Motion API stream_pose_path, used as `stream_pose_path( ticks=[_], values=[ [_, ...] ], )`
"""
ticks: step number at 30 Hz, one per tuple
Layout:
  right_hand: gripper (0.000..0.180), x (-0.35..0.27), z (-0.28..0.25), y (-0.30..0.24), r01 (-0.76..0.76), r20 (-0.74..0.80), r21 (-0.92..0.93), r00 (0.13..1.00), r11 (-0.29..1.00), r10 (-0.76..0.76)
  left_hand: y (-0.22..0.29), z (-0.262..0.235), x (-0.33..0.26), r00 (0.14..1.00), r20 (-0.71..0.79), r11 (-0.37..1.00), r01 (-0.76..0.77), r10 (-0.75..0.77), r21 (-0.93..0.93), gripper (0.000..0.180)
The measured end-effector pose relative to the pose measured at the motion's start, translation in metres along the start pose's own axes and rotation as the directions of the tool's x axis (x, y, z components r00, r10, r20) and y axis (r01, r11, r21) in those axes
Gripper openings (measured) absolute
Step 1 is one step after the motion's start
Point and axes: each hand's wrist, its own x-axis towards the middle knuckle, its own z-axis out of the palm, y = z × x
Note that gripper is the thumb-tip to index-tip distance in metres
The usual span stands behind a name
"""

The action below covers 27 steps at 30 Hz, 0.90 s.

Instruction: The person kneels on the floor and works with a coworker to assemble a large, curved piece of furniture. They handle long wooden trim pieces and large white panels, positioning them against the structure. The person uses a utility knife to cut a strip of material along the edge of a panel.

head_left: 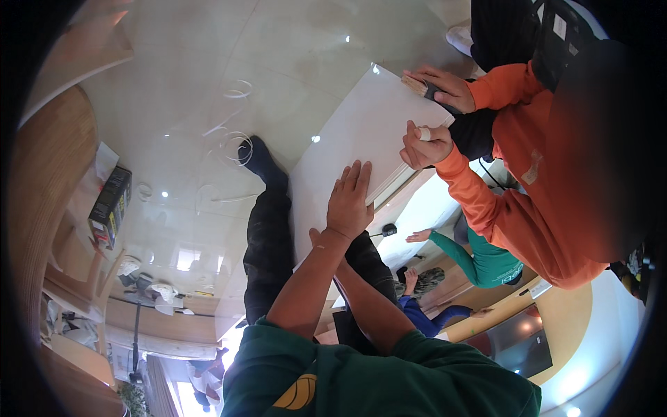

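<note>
A large white panel [354,132] lies slanted in front of me, beside my outstretched leg. My left hand [351,198] rests flat on its face near the right edge, fingers extended and thumb apart, holding nothing. My right forearm passes beneath the left one. Of my right hand [315,237], only a small part shows by the panel's lower left side; its fingers are mostly hidden. Across the panel a co-worker in orange sleeves has one hand [448,89] at its far corner, around a dark object with a wooden-looking end. The co-worker's other hand [425,144], with a white finger wrap, is curled above the edge.
Thin white strips [236,146] lie curled on the glossy floor near my dark-socked foot [258,156]. At left stand curved wooden furniture [55,167] and a dark box [111,207]. Another person in green [479,257] is behind the co-worker.
</note>
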Motion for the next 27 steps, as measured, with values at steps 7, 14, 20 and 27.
stream_pose_path(
  ticks=[7, 14, 20, 27],
  values=[
    [0.032, 0.0023, 0.0011, -0.0026, -0.003, -0.004, 0.015, 1.000, 1.000, 0.003, 0.0017, -0.0006, 0.0019, 0.999, -0.035, 1.000, 0.004, -0.005, -0.023, 0.079],
    [0.031, 0.0025, 0.0030, -0.0042, 0.000, -0.003, 0.036, 1.000, 0.999, 0.000, -0.0011, 0.0029, 0.0010, 1.000, -0.015, 0.999, 0.014, -0.014, -0.032, 0.083],
    [0.031, 0.0004, 0.0020, -0.0001, -0.006, -0.010, 0.048, 1.000, 0.999, 0.006, -0.0016, 0.0037, 0.0015, 0.999, 0.016, 0.999, 0.030, -0.029, -0.029, 0.083],
    [0.030, 0.0000, 0.0063, 0.0023, -0.006, -0.009, 0.066, 1.000, 0.998, 0.007, 0.0011, 0.0013, 0.0034, 0.999, -0.052, 1.000, 0.000, 0.001, 0.009, 0.079]
  ],
)
